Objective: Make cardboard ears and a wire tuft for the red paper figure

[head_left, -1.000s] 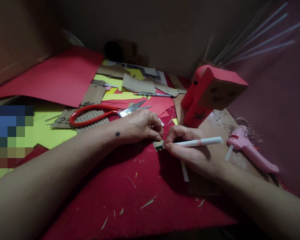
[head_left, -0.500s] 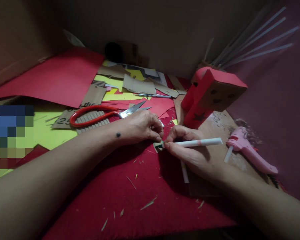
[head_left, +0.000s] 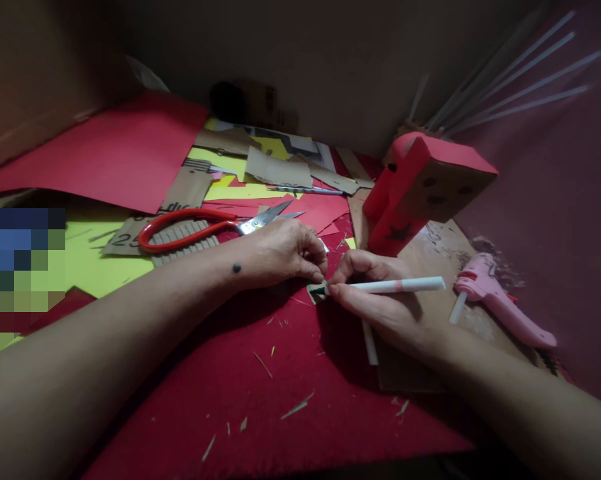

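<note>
My right hand point(head_left: 380, 293) grips a white marker pen point(head_left: 405, 285), its dark green tip touching a small piece of cardboard point(head_left: 316, 295) on the red surface. Pinched fingers of my left hand point(head_left: 293, 252) hold the far edge of that piece. Just beyond the left hand lie scissors point(head_left: 190, 223) with red handles, blades apart. A second white stick-like thing point(head_left: 369, 343), perhaps a pen cap or another pen, shows partly under my right hand. Behind the right hand stands a red paper figure point(head_left: 405, 200) with a cardboard face and a black star.
A pink glue gun point(head_left: 503, 300) lies at the right on a cardboard sheet point(head_left: 445, 247). Red paper point(head_left: 130, 157), yellow paper and cardboard scraps point(head_left: 277, 169) cover the back and left. Several thin clear sticks point(head_left: 525, 73) stand at the back right. Small trimmings point(head_left: 297, 405) dot the red surface point(head_left: 260, 433).
The marker's tip has shifted slightly left over the cardboard piece. Both hands otherwise keep nearly the same place.
</note>
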Action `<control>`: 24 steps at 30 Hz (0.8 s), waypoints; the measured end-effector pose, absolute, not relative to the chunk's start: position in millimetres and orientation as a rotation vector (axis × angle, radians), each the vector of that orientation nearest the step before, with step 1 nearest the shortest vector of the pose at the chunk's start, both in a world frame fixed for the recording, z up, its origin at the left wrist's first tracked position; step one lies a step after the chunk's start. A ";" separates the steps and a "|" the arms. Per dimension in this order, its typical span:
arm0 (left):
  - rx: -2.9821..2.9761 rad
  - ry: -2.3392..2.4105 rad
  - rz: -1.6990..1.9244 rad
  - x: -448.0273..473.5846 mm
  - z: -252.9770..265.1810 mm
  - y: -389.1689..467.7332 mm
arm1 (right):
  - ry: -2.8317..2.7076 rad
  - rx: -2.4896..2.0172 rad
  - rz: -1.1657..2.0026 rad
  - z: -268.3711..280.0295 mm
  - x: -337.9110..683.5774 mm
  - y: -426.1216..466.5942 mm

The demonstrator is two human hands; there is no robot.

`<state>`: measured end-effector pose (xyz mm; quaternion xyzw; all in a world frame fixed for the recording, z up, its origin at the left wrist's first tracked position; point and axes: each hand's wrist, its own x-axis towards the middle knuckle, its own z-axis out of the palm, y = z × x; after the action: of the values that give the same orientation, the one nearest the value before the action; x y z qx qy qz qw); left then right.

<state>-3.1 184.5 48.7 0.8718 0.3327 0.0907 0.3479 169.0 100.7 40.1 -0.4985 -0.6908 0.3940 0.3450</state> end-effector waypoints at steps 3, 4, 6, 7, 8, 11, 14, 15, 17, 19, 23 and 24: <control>2.273 0.857 0.244 -3.8 47.4 184.7 | -1.792 -1.295 1.038 39.4 169.2 100.3; 2.275 0.853 0.244 -4.1 46.9 184.7 | -1.782 -1.291 1.049 39.3 169.3 100.1; 2.275 0.848 0.246 -4.5 46.3 184.5 | -1.763 -1.275 1.046 39.4 169.2 99.8; 2.275 0.847 0.249 -4.6 46.2 184.4 | -1.765 -1.266 1.035 39.8 169.2 99.9; 2.277 0.847 0.253 -4.7 46.3 184.3 | -1.775 -1.257 1.025 40.2 169.2 100.1; 2.289 0.854 0.252 -4.5 47.2 184.1 | -1.818 -1.246 1.024 41.3 169.4 101.3; 2.278 0.857 0.236 -4.0 47.8 184.2 | -1.810 -1.262 1.015 39.8 169.6 102.2; 2.270 0.856 0.237 -3.9 47.7 184.2 | -1.800 -1.269 0.998 39.0 169.7 102.3; 2.261 0.856 0.241 -3.8 47.3 184.3 | -1.781 -1.268 0.973 38.7 170.0 101.6; 2.264 0.858 0.254 -4.2 46.3 184.4 | -1.740 -1.268 0.999 42.6 170.3 99.6; 2.258 0.831 0.275 -5.4 43.7 184.9 | -1.667 -1.182 1.280 63.3 169.8 91.5; 2.248 0.831 0.271 -5.5 43.2 185.1 | -1.733 -1.136 1.391 68.8 169.5 89.0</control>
<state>-5.5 185.1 43.2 0.8707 0.3217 0.1049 0.3568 169.5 89.0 68.8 -0.4315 -0.6585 0.5287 0.3173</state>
